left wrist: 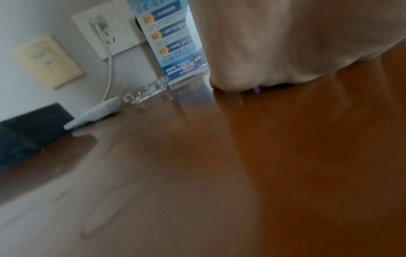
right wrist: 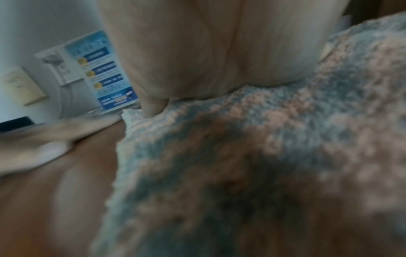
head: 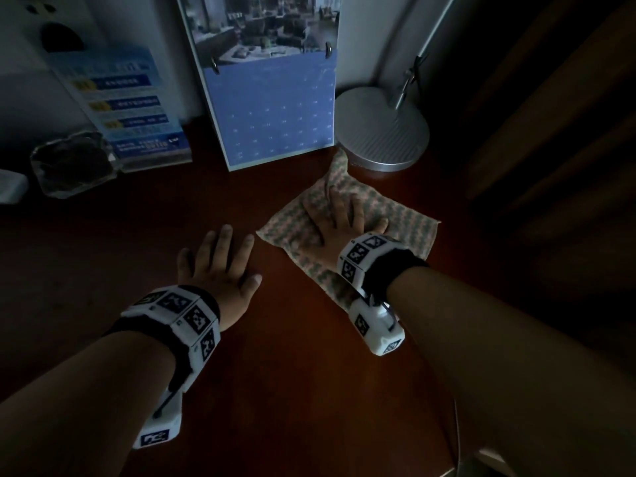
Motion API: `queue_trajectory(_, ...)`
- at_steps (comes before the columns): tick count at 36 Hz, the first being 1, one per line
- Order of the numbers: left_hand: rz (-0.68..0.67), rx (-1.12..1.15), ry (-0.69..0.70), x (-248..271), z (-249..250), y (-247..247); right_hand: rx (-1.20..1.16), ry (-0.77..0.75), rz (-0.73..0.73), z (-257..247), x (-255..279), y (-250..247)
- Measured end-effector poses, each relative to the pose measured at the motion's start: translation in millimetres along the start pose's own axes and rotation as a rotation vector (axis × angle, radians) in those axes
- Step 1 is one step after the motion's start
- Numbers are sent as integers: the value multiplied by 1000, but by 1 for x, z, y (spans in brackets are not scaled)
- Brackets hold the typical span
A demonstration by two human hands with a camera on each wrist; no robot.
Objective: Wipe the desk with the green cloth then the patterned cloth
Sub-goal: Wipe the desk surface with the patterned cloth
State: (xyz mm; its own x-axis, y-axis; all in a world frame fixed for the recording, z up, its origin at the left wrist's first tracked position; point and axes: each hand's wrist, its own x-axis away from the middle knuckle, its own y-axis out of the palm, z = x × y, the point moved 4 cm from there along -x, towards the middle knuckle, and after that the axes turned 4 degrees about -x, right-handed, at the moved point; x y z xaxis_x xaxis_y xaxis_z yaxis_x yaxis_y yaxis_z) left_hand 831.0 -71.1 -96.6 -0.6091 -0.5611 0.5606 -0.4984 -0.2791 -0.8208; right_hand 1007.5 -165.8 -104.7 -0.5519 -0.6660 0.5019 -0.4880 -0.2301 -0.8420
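Note:
The patterned cloth, pink and grey-green, lies spread on the dark brown desk in front of the lamp base. My right hand lies flat on it, palm down, fingers straight and pressing; the right wrist view shows the palm on the cloth. To the left of the cloth, my left hand rests flat on the bare wood with its fingers spread, and in the left wrist view the palm touches the desk. No green cloth is in view.
A blue calendar stands at the back centre, a round silver lamp base to its right. A blue leaflet stand and a glass ashtray sit back left. A white charger lies by the wall.

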Motion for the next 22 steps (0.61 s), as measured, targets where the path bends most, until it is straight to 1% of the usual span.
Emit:
queue_trajectory(8, -57, -20, -15, -1, 1, -1, 28, -25, 23, 14, -33, -25)
queue_trajectory(14, -57, -11, -12, -1, 2, -2, 27, -48, 67, 30, -32, -22)
queue_trajectory(18, -79, 13, -15, 1, 1, -4, 18, -25, 97, 73, -26, -21)
queue_trajectory(22, -87, 2, -9, 2, -1, -4, 76, 133, 84, 131, -22, -27)
